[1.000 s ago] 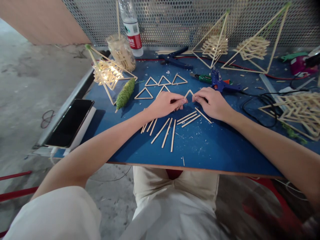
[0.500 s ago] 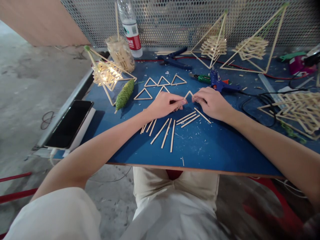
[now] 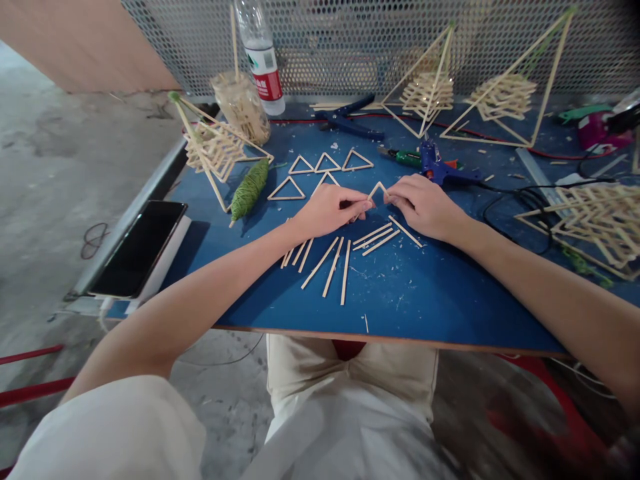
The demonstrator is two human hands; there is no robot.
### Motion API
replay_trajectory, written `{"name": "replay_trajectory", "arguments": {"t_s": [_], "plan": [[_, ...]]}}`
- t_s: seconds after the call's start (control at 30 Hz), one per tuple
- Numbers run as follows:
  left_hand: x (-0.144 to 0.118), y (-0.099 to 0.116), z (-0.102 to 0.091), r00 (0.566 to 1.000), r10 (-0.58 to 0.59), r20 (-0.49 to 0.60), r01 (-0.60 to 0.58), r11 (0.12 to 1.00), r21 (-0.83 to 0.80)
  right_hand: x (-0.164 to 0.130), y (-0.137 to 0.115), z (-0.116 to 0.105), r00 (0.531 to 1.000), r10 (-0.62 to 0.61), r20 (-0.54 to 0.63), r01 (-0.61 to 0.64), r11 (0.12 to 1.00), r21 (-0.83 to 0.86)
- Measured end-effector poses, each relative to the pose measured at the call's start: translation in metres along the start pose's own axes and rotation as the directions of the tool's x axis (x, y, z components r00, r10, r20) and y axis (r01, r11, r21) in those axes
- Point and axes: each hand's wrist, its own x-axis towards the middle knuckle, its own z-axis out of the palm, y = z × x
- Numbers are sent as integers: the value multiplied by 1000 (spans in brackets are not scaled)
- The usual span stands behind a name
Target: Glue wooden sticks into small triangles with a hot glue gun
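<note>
Between my two hands is a small wooden stick triangle (image 3: 379,185), its peak pointing away from me. My left hand (image 3: 336,208) pinches its left corner, and my right hand (image 3: 416,205) pinches the right one; fingers hide the lower part. Beyond my left hand lie several finished stick triangles (image 3: 327,163), one of them partly covered by that hand. Loose wooden sticks (image 3: 334,267) fan out on the near side of my hands, and a few more (image 3: 376,238) lie just below the held piece.
A blue glue gun (image 3: 440,163) and blue pliers (image 3: 350,120) lie behind my hands. Green yarn (image 3: 250,190), a jar of sticks (image 3: 243,110), a bottle (image 3: 265,67) and a phone (image 3: 143,250) are leftward. Stick pyramids (image 3: 425,90) stand at the back; a stick lattice (image 3: 600,223) is right.
The lights in the stick pyramid at the left have gone from lit to dark. Both hands and the held triangle look almost unmoved.
</note>
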Motion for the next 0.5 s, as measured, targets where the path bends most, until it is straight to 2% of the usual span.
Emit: {"name": "replay_trajectory", "arguments": {"t_s": [0.2,0.5], "plan": [[0,4,-1,1000,18,-13,-18,999,32,-1,2,0,1000,12,-9,-12,1000,20],[0,3,-2,999,-37,-37,35,998,-53,-2,1,-1,1000,8,-29,-8,1000,28]]}}
